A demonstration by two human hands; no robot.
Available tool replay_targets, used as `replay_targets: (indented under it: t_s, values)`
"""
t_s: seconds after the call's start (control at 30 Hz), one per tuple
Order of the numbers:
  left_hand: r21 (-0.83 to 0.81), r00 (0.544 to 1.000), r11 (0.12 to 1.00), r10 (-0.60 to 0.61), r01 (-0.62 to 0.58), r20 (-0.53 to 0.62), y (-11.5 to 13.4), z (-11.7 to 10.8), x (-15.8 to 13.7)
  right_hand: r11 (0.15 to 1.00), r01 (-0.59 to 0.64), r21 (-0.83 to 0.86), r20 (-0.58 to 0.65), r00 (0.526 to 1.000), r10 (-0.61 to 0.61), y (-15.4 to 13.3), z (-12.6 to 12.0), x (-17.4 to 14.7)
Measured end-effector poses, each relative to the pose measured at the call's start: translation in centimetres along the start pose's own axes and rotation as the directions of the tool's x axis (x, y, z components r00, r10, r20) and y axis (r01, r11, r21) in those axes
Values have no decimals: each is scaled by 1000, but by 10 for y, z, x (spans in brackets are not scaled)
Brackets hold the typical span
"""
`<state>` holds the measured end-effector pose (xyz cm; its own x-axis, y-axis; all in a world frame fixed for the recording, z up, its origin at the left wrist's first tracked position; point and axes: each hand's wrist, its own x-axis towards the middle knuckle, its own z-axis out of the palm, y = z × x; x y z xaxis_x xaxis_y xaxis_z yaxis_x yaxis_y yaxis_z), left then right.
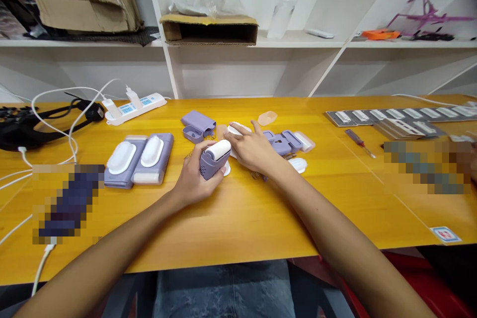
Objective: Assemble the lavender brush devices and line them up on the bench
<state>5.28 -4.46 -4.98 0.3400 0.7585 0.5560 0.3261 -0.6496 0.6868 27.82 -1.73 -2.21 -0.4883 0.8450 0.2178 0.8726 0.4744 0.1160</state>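
Yellow tabletop (238, 228) underneath: left hand (192, 179) clasps a purple device (213, 164), right hand (253, 149) spreads over a white piece (233, 126); 2 units (160, 166) lie leftward.

Purple device (214, 165) — white-ended, tilted, held

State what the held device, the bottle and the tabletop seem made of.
Device: probably matte plastic, judging by its even purple and small holes.
Bottle: likely smooth plastic; its sides look transparent.
Tabletop: shiny wood or laminate, can't tell which; soft reflections, faint streaks.
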Motion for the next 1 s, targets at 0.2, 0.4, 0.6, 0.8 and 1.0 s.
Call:
replay_targets:
  t_s: [0.2, 0.4, 0.6, 0.8, 1.0]
  values:
    - [8, 1000, 1000, -5, 5, 2, 0, 0, -1, 999, -12, 42, -80, 997, 15, 2, -7, -9]
    - [17, 1000, 1000, -11, 11, 8, 1, -1, -1, 999, 10, -37, -55, 998, -12, 2, 2, -10]
    - [9, 1000, 1000, -9, 9, 12, 1, 0, -2, 999, 24, -49, -28, 999, -25, 8, 0, -18]
    - [12, 1000, 1000, -1, 0, 9, 3, 0, -1, 996, 20, -92, -60, 998, -26, 12, 5, -15]
    - [4, 1000, 1000, -2, 2, 11, 3, 0, 0, 988, 102, -113, -50, 993, -108, 17, 12, -6]
